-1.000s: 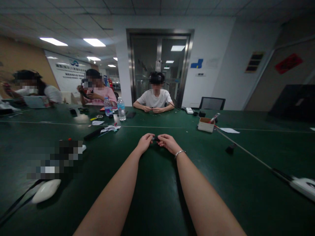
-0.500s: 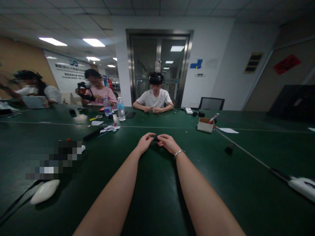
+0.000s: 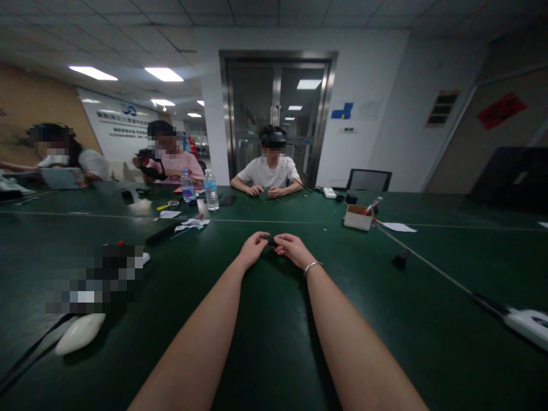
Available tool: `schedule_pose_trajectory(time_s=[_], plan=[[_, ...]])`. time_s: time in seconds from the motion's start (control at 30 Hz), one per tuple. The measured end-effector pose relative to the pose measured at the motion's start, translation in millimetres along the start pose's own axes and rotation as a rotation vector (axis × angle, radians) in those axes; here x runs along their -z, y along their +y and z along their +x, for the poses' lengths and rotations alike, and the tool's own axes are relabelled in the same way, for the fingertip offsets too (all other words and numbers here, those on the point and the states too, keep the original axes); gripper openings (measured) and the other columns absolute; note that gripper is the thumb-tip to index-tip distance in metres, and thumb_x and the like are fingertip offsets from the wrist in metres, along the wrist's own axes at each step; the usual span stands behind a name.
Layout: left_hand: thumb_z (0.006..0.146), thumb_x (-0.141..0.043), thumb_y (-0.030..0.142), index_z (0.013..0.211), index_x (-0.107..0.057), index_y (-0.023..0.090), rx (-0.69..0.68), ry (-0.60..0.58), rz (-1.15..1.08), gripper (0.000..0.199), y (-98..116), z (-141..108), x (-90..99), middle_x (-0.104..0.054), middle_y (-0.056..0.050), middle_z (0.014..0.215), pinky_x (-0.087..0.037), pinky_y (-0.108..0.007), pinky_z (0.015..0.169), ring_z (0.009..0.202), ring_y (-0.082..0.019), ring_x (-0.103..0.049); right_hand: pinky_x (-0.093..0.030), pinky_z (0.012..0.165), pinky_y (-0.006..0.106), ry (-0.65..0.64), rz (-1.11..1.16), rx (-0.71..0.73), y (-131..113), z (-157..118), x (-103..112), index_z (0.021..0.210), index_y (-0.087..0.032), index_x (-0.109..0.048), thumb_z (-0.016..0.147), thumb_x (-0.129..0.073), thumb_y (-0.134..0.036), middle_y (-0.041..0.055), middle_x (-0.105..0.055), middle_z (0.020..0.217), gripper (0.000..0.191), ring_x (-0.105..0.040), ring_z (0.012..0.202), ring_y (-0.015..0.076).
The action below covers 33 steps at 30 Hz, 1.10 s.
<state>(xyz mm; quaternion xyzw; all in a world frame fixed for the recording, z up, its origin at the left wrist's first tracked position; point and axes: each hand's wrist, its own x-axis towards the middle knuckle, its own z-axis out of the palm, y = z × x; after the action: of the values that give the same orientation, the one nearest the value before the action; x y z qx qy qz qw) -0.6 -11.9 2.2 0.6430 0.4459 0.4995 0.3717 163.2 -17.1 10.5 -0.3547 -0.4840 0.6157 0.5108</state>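
Note:
Both my hands meet over the dark green table (image 3: pixel 274 319), roughly at its middle. A small dark object (image 3: pixel 271 242) sits between them, too small and shadowed for me to make out its kind. My left hand (image 3: pixel 253 249) pinches its left end between thumb and fingers. On the other end, my right hand (image 3: pixel 291 248) has closed its fingertips, which partly cover the object. A silver bracelet (image 3: pixel 313 266) circles my right wrist.
Left on the table lie a white rounded object (image 3: pixel 80 334) with a dark strap and a blurred-out item. Farther back stand two water bottles (image 3: pixel 211 191). A small box (image 3: pixel 358 218) with pens and a white power strip (image 3: pixel 528 325) with its cable are on the right. A person (image 3: pixel 269 171) sits opposite.
My hands stay in nearly the same place, still holding the small dark object. The view has shifted very slightly. Across the table, the seated person's hands have moved a little.

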Motion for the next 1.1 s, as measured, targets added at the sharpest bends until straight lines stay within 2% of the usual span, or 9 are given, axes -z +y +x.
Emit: schedule_pose_trajectory(time_s=[0.13, 0.27, 0.33, 0.5, 0.67, 0.83, 0.93, 1.1], plan=[[0.080, -0.050, 0.032, 0.101, -0.064, 0.014, 0.018, 0.001, -0.012, 0.031, 0.4, -0.1, 0.2, -0.063, -0.004, 0.077, -0.041, -0.024, 0.060, 0.065, -0.013, -0.055, -0.048, 0.045, 0.015, -0.013, -0.003, 0.002, -0.3, -0.4, -0.5, 0.082, -0.011, -0.060, 0.073, -0.071, -0.014, 0.0028, -0.063, 0.063, 0.015, -0.060, 0.051, 0.0081], [0.079, -0.052, 0.030, 0.102, -0.064, 0.014, 0.007, 0.003, 0.017, 0.030, -0.3, -0.3, 0.6, -0.063, -0.004, 0.078, -0.042, -0.024, 0.061, 0.067, -0.013, -0.055, -0.048, 0.045, 0.015, -0.010, 0.003, 0.009, 0.4, 0.2, -0.1, 0.082, -0.011, -0.060, 0.071, -0.073, -0.015, 0.0021, -0.062, 0.061, 0.017, -0.060, 0.051, 0.0081], [0.082, -0.050, 0.033, 0.101, -0.064, 0.014, 0.000, -0.003, 0.016, 0.031, -1.1, -0.1, 0.6, -0.063, -0.004, 0.077, -0.043, -0.025, 0.063, 0.067, -0.013, -0.056, -0.048, 0.046, 0.015, -0.013, 0.003, 0.009, 0.6, 0.3, 0.1, 0.082, -0.011, -0.061, 0.071, -0.073, -0.015, 0.0025, -0.063, 0.062, 0.017, -0.060, 0.051, 0.0083], [0.080, -0.054, 0.029, 0.100, -0.064, 0.014, -0.055, 0.005, 0.010, 0.027, -3.3, 1.0, 0.7, -0.066, -0.007, 0.092, -0.045, -0.027, 0.073, 0.076, -0.014, -0.059, -0.048, 0.046, 0.015, -0.013, -0.005, 0.008, 0.4, 0.2, 0.2, 0.081, -0.011, -0.061, 0.072, -0.072, -0.015, 0.0030, -0.063, 0.062, 0.014, -0.060, 0.051, 0.0081], [0.079, -0.054, 0.030, 0.101, -0.065, 0.015, -0.038, 0.012, 0.029, 0.028, -2.1, 0.0, 1.4, -0.065, -0.006, 0.086, -0.045, -0.026, 0.069, 0.073, -0.014, -0.058, -0.049, 0.045, 0.016, -0.013, -0.016, 0.008, 0.7, 0.5, 0.5, 0.081, -0.011, -0.062, 0.072, -0.072, -0.016, 0.0033, -0.064, 0.063, 0.015, -0.060, 0.052, 0.0087], [0.082, -0.048, 0.033, 0.102, -0.063, 0.014, 0.014, -0.012, -0.003, 0.031, 0.0, -0.4, 0.7, -0.060, -0.002, 0.068, -0.042, -0.024, 0.059, 0.060, -0.012, -0.054, -0.049, 0.046, 0.016, -0.006, -0.017, 0.007, 0.4, 0.2, 0.2, 0.081, -0.011, -0.061, 0.073, -0.071, -0.015, 0.0035, -0.064, 0.063, 0.013, -0.061, 0.052, 0.0087], [0.079, -0.052, 0.028, 0.099, -0.064, 0.014, 0.008, -0.008, -0.019, 0.027, 0.2, 0.0, -0.3, -0.060, -0.002, 0.070, -0.042, -0.023, 0.059, 0.062, -0.012, -0.054, -0.049, 0.045, 0.016, -0.008, -0.016, 0.011, 0.2, -0.2, -0.2, 0.081, -0.011, -0.061, 0.073, -0.072, -0.015, 0.0038, -0.064, 0.063, 0.013, -0.060, 0.052, 0.0087], [0.079, -0.051, 0.031, 0.098, -0.064, 0.014, 0.002, -0.010, -0.016, 0.029, 1.2, -0.3, -0.2, -0.061, -0.003, 0.072, -0.041, -0.023, 0.059, 0.064, -0.012, -0.054, -0.048, 0.044, 0.016, -0.009, -0.014, 0.012, 1.1, -0.2, -0.2, 0.080, -0.012, -0.061, 0.074, -0.070, -0.015, 0.0038, -0.063, 0.062, 0.011, -0.059, 0.052, 0.0090]])
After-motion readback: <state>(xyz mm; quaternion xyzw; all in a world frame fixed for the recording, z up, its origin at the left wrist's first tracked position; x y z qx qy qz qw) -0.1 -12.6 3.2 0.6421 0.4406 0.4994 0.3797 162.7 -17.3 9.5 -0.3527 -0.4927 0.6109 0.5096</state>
